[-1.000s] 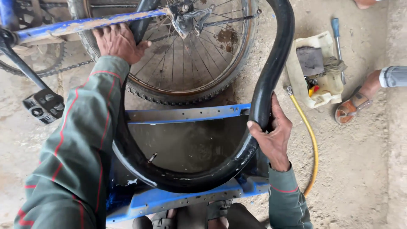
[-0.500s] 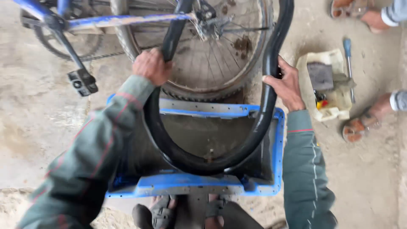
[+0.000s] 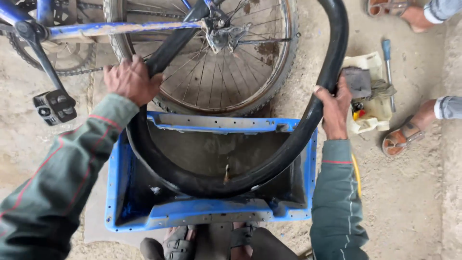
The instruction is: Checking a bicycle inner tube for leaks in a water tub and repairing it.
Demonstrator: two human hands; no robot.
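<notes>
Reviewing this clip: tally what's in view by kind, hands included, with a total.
Hands: 2, left hand and right hand, both gripping the tube
Black inner tube: 1
Blue tub: 1
Bicycle wheel: 1
Pedal: 1
Screwdriver: 1
Cream tray of bits: 1
Other person's sandalled feet: 2, and
Total: 10

floor point(image 3: 409, 192): bare rough concrete, sandy, dusty | light: flat, soft daylight

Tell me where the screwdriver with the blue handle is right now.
In the head view, the screwdriver lies on the concrete floor at upper right, beside the cream tool tray, just beyond the right hand and between another person's two sandalled feet.
</notes>
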